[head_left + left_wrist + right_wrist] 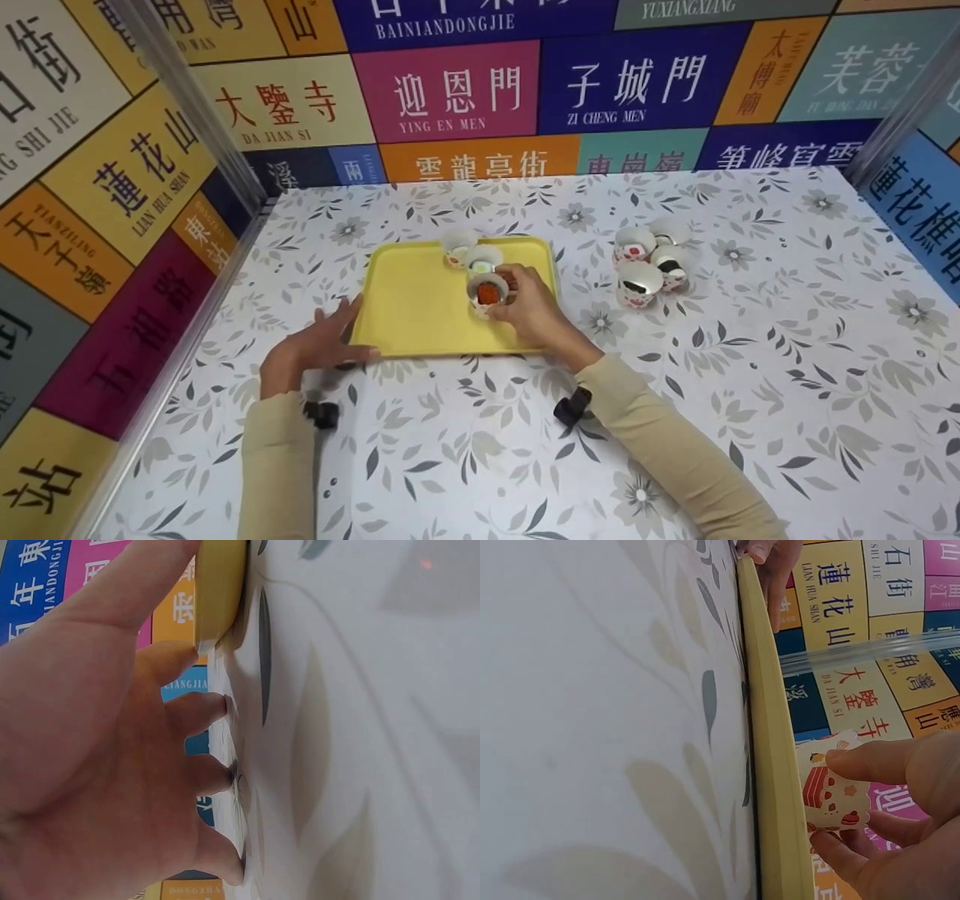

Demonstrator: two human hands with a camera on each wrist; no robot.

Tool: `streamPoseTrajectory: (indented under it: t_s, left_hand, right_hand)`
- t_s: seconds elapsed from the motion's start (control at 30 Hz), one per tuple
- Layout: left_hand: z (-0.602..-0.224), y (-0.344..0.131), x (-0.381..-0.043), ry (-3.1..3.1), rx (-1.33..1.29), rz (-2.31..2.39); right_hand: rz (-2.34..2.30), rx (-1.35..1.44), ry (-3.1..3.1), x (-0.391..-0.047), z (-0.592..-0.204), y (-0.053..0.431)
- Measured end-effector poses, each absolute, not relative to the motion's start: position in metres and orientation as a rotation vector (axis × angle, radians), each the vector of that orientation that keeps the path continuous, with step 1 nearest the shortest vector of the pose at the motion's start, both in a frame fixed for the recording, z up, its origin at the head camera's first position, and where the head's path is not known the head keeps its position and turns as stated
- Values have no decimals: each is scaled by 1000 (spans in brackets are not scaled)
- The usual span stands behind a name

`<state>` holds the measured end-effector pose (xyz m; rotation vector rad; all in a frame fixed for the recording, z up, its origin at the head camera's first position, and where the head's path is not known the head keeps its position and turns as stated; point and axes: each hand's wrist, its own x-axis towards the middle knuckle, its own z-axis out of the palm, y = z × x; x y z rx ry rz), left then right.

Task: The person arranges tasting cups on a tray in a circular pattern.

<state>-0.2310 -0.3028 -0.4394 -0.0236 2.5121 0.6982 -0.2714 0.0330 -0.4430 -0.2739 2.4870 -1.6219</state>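
Observation:
A yellow tray [420,300] lies on the table. My left hand [319,337] rests at its front left corner, thumb along the front edge, the other fingers spread at the left side, some fingertips down on the tabletop in the left wrist view. With thumb and fingers my right hand [536,307] grips a small patterned paper cup [832,791] on the tray's right part. An orange-red piece [487,293] shows inside this cup. Right behind stands a cup holding a green and white piece [482,266]. Another paper cup [459,241] stands at the tray's back edge.
Several more paper cups [637,289] are grouped on the table right of the tray, some with black and white pieces, one with a red and white piece. Lettered panels [450,90] wall the back and sides. A floral cloth [450,450] covers the table.

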Motion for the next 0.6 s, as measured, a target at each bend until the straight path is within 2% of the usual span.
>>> streamPoseTrajectory:
  t_s: [0.6]
  left_hand:
    - [-440,-302,-230,2514,-29,702]
  right_hand:
    - [-1601,-257,2465,-272,-429,42]
